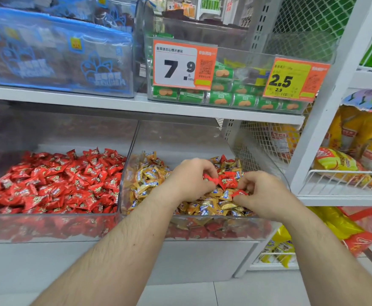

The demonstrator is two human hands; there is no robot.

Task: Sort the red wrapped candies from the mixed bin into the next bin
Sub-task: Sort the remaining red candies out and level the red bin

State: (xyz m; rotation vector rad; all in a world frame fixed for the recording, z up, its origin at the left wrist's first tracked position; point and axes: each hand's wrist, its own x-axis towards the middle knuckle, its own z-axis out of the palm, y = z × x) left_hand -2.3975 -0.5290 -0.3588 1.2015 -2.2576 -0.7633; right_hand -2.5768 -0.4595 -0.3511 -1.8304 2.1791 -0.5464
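Observation:
The clear mixed bin (202, 228) on the right holds mostly gold wrapped candies (149, 175) with a few red ones among them. Both hands are inside it. My left hand (189, 180) curls round several red wrapped candies (227, 181) that stick out between the two hands. My right hand (262, 191) pinches a red candy (240, 193) at its fingertips. The neighbouring clear bin (48, 226) on the left is heaped with red wrapped candies (59, 184).
A white shelf (114, 102) runs above the bins, carrying blue packs (54, 54), a clear box of green packets (224, 98) and two price tags (184, 65). At the right a white upright (326, 111) and wire baskets with yellow bags (339, 166) stand close.

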